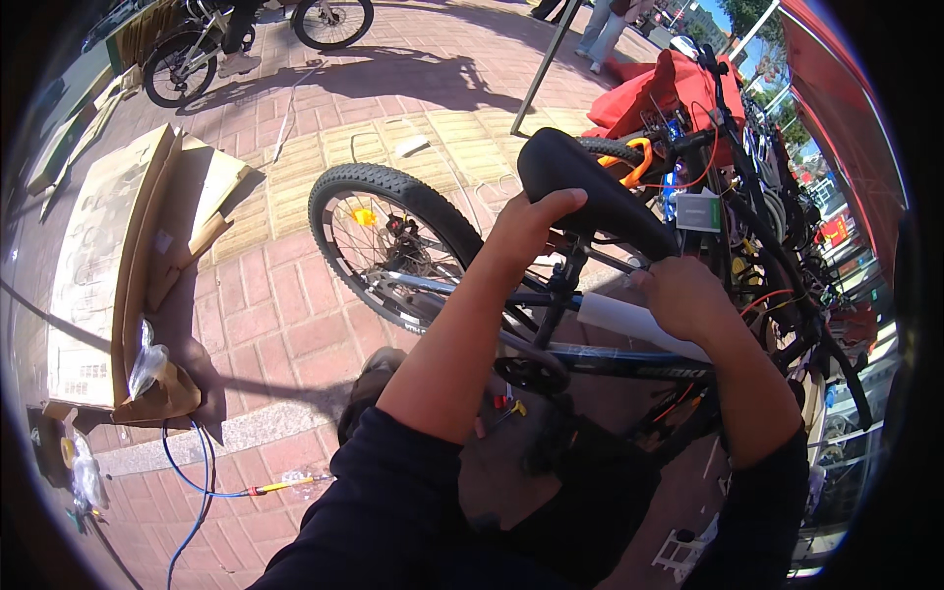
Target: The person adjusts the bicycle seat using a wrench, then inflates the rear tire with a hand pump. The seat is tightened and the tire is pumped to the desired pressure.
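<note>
In front of me stands a bicycle with a black saddle (590,177) on its seat post (563,285). My left hand (531,236) grips the saddle's left side, thumb pressed on top and fingers hidden beneath. Close under the saddle's nose, my right hand (685,300) is closed. A thin metal bar (615,260) runs from it toward the clamp below the saddle; whether that is a tool or a saddle rail I cannot tell. The knobby rear wheel (393,246) carries a yellow reflector (364,215). White wrapping (629,323) covers part of the frame.
More bicycles crowd the right side, by a red cloth (644,93). Large cardboard boxes (103,275) lie at left. A blue hose (202,501) and a yellow-handled tool (509,418) rest on the brick paving. Someone with a bicycle (187,64) is at the far left.
</note>
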The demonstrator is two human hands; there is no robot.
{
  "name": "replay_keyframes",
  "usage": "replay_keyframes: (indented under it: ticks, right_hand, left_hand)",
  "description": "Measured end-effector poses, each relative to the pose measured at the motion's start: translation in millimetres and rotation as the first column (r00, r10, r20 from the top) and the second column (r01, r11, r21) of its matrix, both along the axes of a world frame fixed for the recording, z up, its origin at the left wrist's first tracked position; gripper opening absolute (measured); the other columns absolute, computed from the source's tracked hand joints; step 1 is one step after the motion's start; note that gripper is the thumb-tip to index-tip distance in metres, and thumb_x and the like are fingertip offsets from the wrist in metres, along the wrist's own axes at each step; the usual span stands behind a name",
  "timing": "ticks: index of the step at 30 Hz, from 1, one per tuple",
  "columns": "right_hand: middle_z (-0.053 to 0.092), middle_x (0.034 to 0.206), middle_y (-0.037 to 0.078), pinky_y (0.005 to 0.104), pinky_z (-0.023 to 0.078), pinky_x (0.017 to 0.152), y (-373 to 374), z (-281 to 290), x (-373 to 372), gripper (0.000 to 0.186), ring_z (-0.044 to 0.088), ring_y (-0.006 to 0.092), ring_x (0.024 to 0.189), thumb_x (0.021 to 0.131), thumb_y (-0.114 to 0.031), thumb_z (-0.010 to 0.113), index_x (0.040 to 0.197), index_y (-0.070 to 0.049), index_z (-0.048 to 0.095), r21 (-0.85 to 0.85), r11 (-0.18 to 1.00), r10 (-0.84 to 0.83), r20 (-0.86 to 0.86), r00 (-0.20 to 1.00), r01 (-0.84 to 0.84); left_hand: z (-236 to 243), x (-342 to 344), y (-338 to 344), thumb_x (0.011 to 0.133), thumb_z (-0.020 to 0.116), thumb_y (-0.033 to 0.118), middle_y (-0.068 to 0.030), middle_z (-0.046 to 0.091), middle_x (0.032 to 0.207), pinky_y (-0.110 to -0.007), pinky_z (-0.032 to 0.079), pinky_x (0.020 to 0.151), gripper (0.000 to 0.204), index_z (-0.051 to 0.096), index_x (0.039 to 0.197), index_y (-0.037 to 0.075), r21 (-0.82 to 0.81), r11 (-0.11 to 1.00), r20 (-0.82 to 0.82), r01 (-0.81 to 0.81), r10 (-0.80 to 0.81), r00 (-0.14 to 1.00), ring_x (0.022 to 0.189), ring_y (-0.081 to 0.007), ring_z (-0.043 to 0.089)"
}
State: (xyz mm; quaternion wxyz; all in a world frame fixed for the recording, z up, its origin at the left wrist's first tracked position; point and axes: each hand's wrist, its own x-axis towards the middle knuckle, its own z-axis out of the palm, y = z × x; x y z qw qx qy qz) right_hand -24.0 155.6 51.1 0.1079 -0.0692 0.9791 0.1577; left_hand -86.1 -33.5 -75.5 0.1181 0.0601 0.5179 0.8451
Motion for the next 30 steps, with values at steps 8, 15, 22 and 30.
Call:
replay_keyframes:
  ticks: [8, 15, 22, 30]
  right_hand:
    - [0.061, 0.075, 0.012, 0.035, 0.051, 0.053, 7.6, 20.4, -14.4, 0.045, 0.063, 0.0222, 0.06, 0.098, -0.039, 0.052, 0.084, 0.003, 0.063, -0.318, 0.9, -0.144, 0.426, 0.893, 0.297]
    - [0.063, 0.077, 0.014, 0.0369, 0.051, 0.057, 8.4, 23.5, -16.0, 0.044, 0.064, 0.0243, 0.064, 0.097, -0.037, 0.052, 0.087, 0.004, 0.063, -0.308, 0.927, -0.051, 0.464, 0.885, 0.215]
    - [0.065, 0.085, 0.016, 0.0432, 0.049, 0.077, 24.6, 11.5, -16.5, 0.031, 0.064, 0.031, 0.083, 0.098, -0.025, 0.049, 0.091, 0.0, 0.066, -0.367, 0.926, 0.205, 0.3, 0.932, -0.086]
    - [0.062, 0.071, 0.015, 0.0384, 0.048, 0.067, 40.6, -6.1, -11.8, 0.037, 0.063, 0.0271, 0.068, 0.094, -0.028, 0.052, 0.078, 0.002, 0.064, -0.57, 0.804, 0.299, 0.144, 0.943, -0.168]
  left_hand:
    - [-1.6, 1.1, -1.1, 0.08, 0.068, 0.049, -0.008, 0.068, 0.102, -0.035, 0.048, 0.084, 0.055, 0.065, 0.114, 0.005, 0.024, 0.998, 0.002, -0.056, 0.055, 0.998, 0.091, -0.02, 0.064]
    - [-0.8, 0.8, -1.2, 0.081, 0.068, 0.048, -0.0081, 0.068, 0.102, -0.035, 0.047, 0.084, 0.053, 0.066, 0.112, 0.005, -0.001, 0.996, -0.002, -0.091, 0.091, 0.996, 0.091, -0.0196, 0.063]
    - [4.4, 5.0, 4.4, 0.083, 0.065, 0.048, -0.0069, 0.066, 0.105, -0.037, 0.047, 0.085, 0.052, 0.064, 0.114, 0.006, 0.037, 0.988, 0.004, -0.149, 0.149, 0.989, 0.097, -0.0184, 0.06]
    - [2.1, 3.7, 7.4, 0.083, 0.066, 0.049, -0.0071, 0.066, 0.109, -0.038, 0.048, 0.086, 0.055, 0.065, 0.117, 0.006, 0.004, 0.973, 0.011, -0.229, 0.229, 0.973, 0.101, -0.0199, 0.061]
